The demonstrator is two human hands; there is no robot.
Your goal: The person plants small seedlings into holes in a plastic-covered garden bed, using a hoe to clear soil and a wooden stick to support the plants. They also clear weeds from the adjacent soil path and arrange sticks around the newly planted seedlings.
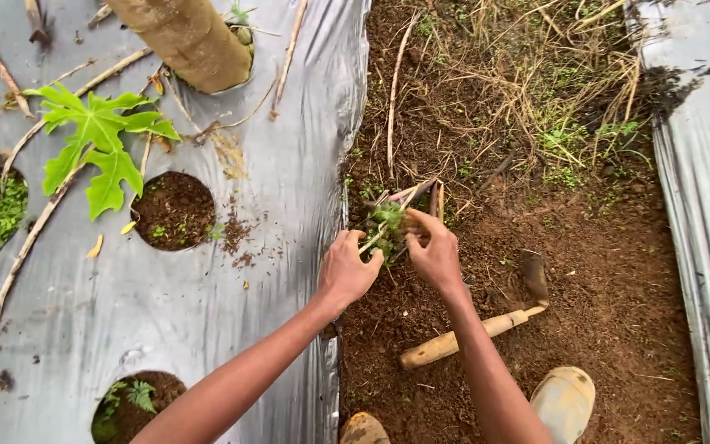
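Observation:
My left hand [345, 267] and my right hand [435, 251] are both closed on a small clump of weeds [388, 220], green leaves with pale dry stalks, held just above the brown soil beside the edge of the silver plastic mulch sheet [273, 271]. A hoe with a wooden handle [454, 339] and a soil-caked blade [533, 273] lies on the soil under my right forearm.
The mulch sheet has round planting holes [176, 210] filled with soil. A thick plant trunk [191, 37] rises at the top, with a fallen green lobed leaf [96, 136]. Dry grass [527, 74] covers the far furrow. A second sheet [704, 189] lies right. My muddy boots [564, 401] stand below.

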